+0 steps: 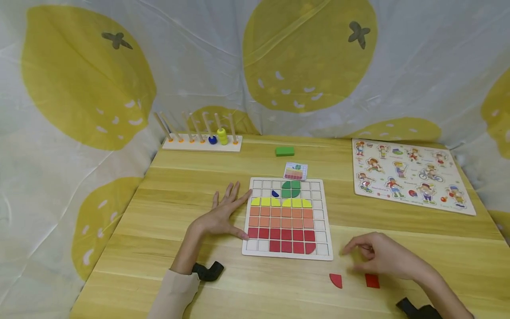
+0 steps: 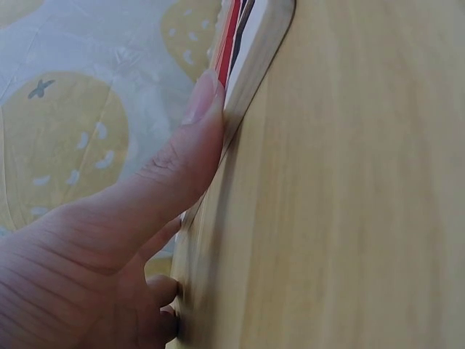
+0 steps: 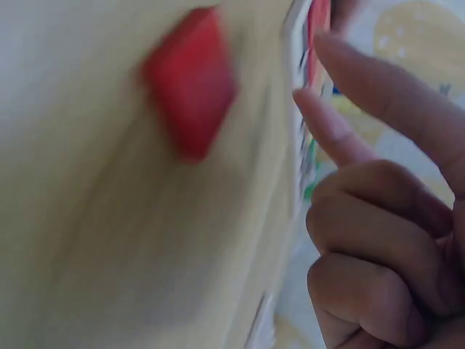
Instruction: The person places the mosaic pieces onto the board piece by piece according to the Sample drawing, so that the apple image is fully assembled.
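A white grid board (image 1: 320,213) lies on the wooden table, with rows of red, orange and yellow tiles and a green group near its top. My left hand (image 1: 219,217) is spread along the board's left edge; its thumb (image 2: 207,109) touches that edge beside the red tiles. To the right of the board, my right hand (image 1: 386,257) hovers with thumb and index finger apart and the other fingers curled, holding nothing. Below it lie a red quarter-round tile (image 1: 336,280) and a red square tile (image 1: 372,281). One red tile (image 3: 192,83) looks blurred in the right wrist view.
A small pattern card (image 1: 295,171) touches the board's top edge, with a green block (image 1: 284,151) behind it. A peg rack (image 1: 201,144) with blue and yellow beads stands at the back left. A picture puzzle board (image 1: 410,177) lies at the back right.
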Action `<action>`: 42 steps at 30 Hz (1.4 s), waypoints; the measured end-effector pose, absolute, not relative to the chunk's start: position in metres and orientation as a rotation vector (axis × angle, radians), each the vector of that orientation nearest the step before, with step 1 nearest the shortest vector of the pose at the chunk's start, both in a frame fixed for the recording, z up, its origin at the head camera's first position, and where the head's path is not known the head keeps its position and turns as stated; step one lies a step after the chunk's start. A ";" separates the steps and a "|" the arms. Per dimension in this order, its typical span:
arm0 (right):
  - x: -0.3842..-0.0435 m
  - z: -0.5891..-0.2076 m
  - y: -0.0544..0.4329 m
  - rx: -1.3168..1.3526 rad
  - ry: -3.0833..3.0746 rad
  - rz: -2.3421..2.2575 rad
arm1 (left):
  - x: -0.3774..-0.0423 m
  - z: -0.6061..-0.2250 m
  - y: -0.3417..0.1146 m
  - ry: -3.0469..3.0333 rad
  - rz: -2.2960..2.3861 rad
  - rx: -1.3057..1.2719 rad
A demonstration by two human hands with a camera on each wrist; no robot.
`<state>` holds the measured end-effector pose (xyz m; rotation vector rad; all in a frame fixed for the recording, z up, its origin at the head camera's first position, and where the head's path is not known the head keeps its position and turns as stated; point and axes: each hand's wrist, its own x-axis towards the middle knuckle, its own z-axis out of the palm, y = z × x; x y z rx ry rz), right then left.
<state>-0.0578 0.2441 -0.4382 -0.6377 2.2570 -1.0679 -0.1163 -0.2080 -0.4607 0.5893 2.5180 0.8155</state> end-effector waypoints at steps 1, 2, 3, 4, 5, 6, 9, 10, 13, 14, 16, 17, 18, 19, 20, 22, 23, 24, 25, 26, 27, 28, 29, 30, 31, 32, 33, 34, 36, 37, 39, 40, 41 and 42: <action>-0.054 -0.442 0.254 -0.629 2.238 -1.078 | -0.116 -0.461 -0.208 2.520 0.818 0.591; -0.051 -0.446 0.264 -0.624 2.218 -1.092 | -0.116 -0.460 -0.208 2.522 0.821 0.591; -0.048 -0.450 0.273 -0.620 2.186 -1.116 | -0.116 -0.460 -0.209 2.524 0.822 0.591; -0.046 -0.453 0.280 -0.621 2.154 -1.139 | -0.116 -0.460 -0.209 2.527 0.827 0.593; -0.045 -0.455 0.286 -0.622 2.122 -1.162 | -0.115 -0.460 -0.209 2.527 0.832 0.593; -0.043 -0.458 0.291 -0.629 2.095 -1.181 | -0.115 -0.461 -0.210 2.527 0.829 0.591; -0.043 -0.463 0.295 -0.656 2.079 -1.218 | -0.114 -0.462 -0.211 2.527 0.828 0.587; -0.043 -0.464 0.293 -0.657 2.103 -1.219 | -0.114 -0.462 -0.211 2.528 0.830 0.587; -0.047 -0.462 0.285 -0.597 2.228 -1.185 | -0.114 -0.461 -0.212 2.527 0.831 0.583; -0.049 -0.461 0.281 -0.572 2.274 -1.167 | -0.114 -0.461 -0.212 2.527 0.833 0.584; -0.053 -0.458 0.274 -0.521 2.345 -1.122 | -0.114 -0.460 -0.212 2.528 0.835 0.584; -0.055 -0.457 0.271 -0.500 2.365 -1.101 | -0.114 -0.460 -0.212 2.528 0.832 0.581; -0.057 -0.456 0.268 -0.488 2.380 -1.082 | -0.114 -0.460 -0.212 2.528 0.828 0.579; -0.058 -0.456 0.266 -0.484 2.389 -1.070 | -0.113 -0.460 -0.212 2.527 0.821 0.574; -0.060 -0.456 0.264 -0.488 2.390 -1.064 | -0.113 -0.460 -0.213 2.528 0.824 0.574; -0.063 -0.456 0.262 -0.496 2.389 -1.056 | -0.113 -0.460 -0.213 2.529 0.817 0.574; -0.064 -0.455 0.261 -0.506 2.393 -1.054 | -0.113 -0.460 -0.213 2.531 0.817 0.576; -0.065 -0.455 0.260 -0.513 2.395 -1.055 | -0.113 -0.460 -0.212 2.533 0.817 0.580; -0.066 -0.453 0.259 -0.518 2.400 -1.053 | -0.113 -0.460 -0.212 2.536 0.817 0.583; -0.068 -0.452 0.256 -0.517 2.404 -1.047 | -0.113 -0.460 -0.212 2.538 0.817 0.588; -0.069 -0.450 0.253 -0.528 2.408 -1.047 | -0.113 -0.460 -0.212 2.540 0.809 0.587; -0.071 -0.448 0.249 -0.537 2.406 -1.047 | -0.113 -0.460 -0.212 2.540 0.809 0.588; -0.074 -0.445 0.242 -0.544 2.403 -1.046 | -0.113 -0.460 -0.212 2.541 0.806 0.587; -0.076 -0.443 0.234 -0.549 2.394 -1.048 | -0.113 -0.460 -0.212 2.542 0.808 0.588; -0.079 -0.440 0.224 -0.568 2.389 -1.050 | -0.113 -0.460 -0.212 2.541 0.803 0.586; -0.082 -0.438 0.212 -0.587 2.379 -1.057 | -0.113 -0.460 -0.212 2.540 0.800 0.586; -0.084 -0.436 0.199 -0.607 2.366 -1.063 | -0.114 -0.460 -0.212 2.538 0.800 0.586; -0.087 -0.434 0.185 -0.617 2.353 -1.064 | -0.114 -0.460 -0.212 2.537 0.801 0.589; -0.090 -0.432 0.155 -0.657 2.335 -1.064 | -0.115 -0.460 -0.211 2.533 0.801 0.592; -0.091 -0.431 0.140 -0.686 2.331 -1.058 | -0.115 -0.461 -0.210 2.531 0.796 0.591; -0.092 -0.432 0.113 -0.735 2.332 -1.026 | -0.116 -0.461 -0.209 2.527 0.808 0.593; -0.093 -0.433 0.101 -0.775 2.341 -1.001 | -0.116 -0.461 -0.209 2.524 0.809 0.587; -0.094 -0.434 0.089 -0.816 2.353 -0.971 | -0.116 -0.461 -0.208 2.521 0.809 0.579; -0.094 -0.434 0.080 -0.851 2.368 -0.937 | -0.115 -0.461 -0.208 2.520 0.808 0.573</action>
